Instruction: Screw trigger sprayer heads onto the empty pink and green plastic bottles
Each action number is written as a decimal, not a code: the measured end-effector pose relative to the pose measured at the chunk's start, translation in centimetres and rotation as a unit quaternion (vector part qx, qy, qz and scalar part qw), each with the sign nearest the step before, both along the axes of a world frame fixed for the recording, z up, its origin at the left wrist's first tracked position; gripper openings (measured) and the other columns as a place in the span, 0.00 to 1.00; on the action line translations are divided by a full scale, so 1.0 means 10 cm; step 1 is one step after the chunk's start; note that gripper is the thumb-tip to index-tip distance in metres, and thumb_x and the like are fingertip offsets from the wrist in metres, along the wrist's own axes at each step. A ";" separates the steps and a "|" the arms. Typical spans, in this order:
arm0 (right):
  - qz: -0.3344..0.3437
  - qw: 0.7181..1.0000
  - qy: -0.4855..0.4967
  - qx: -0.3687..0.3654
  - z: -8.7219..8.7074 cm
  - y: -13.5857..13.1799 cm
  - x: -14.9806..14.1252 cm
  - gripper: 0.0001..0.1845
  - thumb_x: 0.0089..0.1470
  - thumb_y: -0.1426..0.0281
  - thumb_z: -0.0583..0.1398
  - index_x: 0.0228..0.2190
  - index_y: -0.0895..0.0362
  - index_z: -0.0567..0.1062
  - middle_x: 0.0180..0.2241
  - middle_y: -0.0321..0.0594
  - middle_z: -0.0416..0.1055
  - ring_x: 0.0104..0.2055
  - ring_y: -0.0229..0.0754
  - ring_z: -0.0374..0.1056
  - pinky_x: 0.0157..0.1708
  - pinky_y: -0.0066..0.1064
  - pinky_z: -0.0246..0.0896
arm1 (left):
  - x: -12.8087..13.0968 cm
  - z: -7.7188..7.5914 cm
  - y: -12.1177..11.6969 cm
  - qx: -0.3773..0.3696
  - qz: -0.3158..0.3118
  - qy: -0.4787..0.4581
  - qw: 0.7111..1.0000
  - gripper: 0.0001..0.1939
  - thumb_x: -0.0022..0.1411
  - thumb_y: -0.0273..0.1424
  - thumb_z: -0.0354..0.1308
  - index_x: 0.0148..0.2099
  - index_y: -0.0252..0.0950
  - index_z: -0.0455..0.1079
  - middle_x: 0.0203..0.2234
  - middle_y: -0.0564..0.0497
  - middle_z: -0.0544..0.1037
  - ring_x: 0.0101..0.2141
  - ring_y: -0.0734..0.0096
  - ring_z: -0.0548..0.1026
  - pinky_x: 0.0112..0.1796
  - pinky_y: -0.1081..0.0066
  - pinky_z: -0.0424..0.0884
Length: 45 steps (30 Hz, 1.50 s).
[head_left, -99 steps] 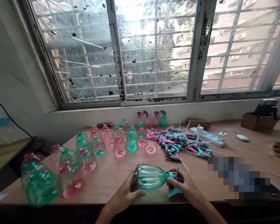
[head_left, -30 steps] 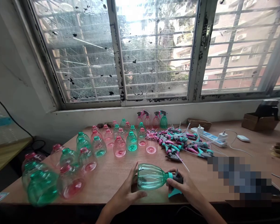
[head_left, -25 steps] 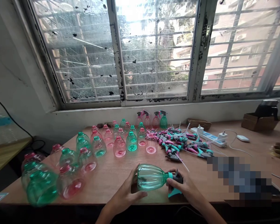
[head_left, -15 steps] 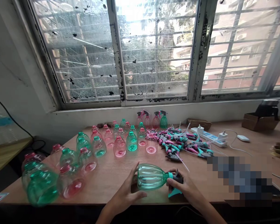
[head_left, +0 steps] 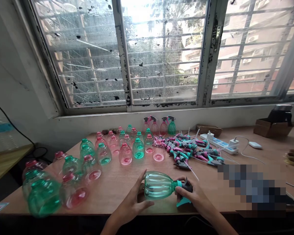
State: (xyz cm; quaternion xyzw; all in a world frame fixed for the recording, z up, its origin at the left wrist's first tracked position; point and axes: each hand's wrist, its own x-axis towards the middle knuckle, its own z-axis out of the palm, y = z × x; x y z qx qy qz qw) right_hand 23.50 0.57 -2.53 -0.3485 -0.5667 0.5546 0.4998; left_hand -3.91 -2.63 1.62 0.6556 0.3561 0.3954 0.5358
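Note:
A clear green spray bottle lies sideways in the air above the table's front edge, its base to the left. My left hand is cupped round the base, thumb below and fingers behind, partly hidden by the bottle. At the neck, my right hand is closed on the black and teal spray head, which sits on the bottle's mouth. Beyond my hands, a heap of pink, teal and grey spray heads with thin tubes lies on the table. A pink bottle without a head stands beside that heap.
Several open green and pink bottles crowd the table's left side. Bottles with spray heads stand by the wall under the window. Right of the heap are a power strip, a cardboard box and a blurred-out patch.

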 end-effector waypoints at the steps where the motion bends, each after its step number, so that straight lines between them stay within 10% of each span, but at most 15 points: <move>1: 0.003 1.000 0.000 0.001 -0.01 0.00 0.00 0.18 0.54 0.58 0.68 0.39 0.57 0.73 0.26 0.36 0.77 0.26 0.44 0.74 0.29 0.36 0.71 | 0.00 0.01 0.00 -0.002 -0.002 -0.001 1.000 0.51 0.61 0.30 0.67 0.73 0.51 0.36 0.64 0.46 0.66 0.63 0.51 0.66 0.63 0.51 0.60; 45: -0.002 1.000 -0.008 -0.011 0.05 -0.03 0.01 0.21 0.52 0.56 0.69 0.40 0.57 0.74 0.27 0.37 0.77 0.28 0.46 0.75 0.31 0.38 0.72 | 0.02 0.04 0.00 -0.001 0.012 0.014 1.000 0.49 0.60 0.33 0.67 0.73 0.48 0.41 0.63 0.44 0.68 0.62 0.50 0.66 0.64 0.49 0.57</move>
